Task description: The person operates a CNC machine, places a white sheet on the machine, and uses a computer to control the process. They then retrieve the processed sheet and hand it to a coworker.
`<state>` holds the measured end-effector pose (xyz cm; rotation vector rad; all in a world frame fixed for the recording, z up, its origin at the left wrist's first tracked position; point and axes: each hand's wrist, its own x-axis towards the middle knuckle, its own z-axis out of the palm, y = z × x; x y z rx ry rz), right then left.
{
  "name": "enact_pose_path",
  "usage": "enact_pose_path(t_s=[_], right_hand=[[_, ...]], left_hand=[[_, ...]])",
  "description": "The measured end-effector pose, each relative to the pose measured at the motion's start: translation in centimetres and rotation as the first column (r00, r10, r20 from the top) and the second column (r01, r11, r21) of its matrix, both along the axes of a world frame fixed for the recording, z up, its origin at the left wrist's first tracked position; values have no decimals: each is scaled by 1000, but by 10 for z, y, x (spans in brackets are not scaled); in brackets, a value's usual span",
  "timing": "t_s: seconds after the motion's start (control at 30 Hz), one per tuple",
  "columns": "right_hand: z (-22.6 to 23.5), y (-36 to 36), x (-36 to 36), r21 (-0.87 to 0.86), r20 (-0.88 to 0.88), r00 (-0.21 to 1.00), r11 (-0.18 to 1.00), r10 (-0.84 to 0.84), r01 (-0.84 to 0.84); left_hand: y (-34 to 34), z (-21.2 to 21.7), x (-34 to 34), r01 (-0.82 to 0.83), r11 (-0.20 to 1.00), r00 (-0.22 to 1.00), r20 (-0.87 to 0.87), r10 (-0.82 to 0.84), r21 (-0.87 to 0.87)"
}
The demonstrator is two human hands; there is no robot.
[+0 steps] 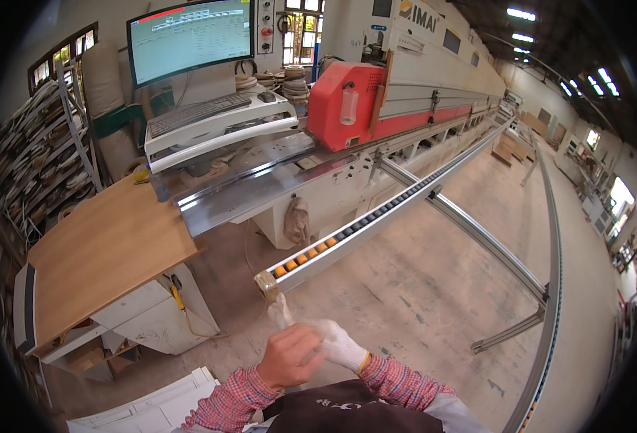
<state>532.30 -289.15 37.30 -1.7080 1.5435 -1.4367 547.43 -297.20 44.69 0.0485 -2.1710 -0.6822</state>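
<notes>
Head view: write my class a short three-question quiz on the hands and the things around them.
1. True or false: the left hand is bare.
2. The right hand wears: A) a white glove B) a black mitten C) nothing.
3. Which long part ends just beyond the hands?

Key: 1 true. 2 A. 3 The roller rail, whose near rollers are orange.
</notes>
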Motion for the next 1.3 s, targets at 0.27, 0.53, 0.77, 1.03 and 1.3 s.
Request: enact_pose_path(t_s=[0.27, 0.53, 0.77, 1.03, 1.3], right_hand=[[67, -93, -50, 257, 638, 769, 933, 32, -251], [70, -214, -132, -231, -456, 890, 965, 9, -128], [67, -258, -180, 212, -527, 810, 963, 257, -168], [53, -297, -233, -47, -288, 958, 999, -7, -7], [92, -302, -175, 287, -714, 562, 907, 418, -310]], left_hand=[[-94, 19, -47, -62, 971, 994, 77, 82, -229], [-208, -14, -98, -281, 959, 619, 771, 148, 42], [-274, -16, -166, 325, 168, 941, -335, 37, 931], [-276, -54, -214, -36, 375, 889, -141, 435, 926], [-288, -76, -197, -17, 480, 977, 117, -180, 877]])
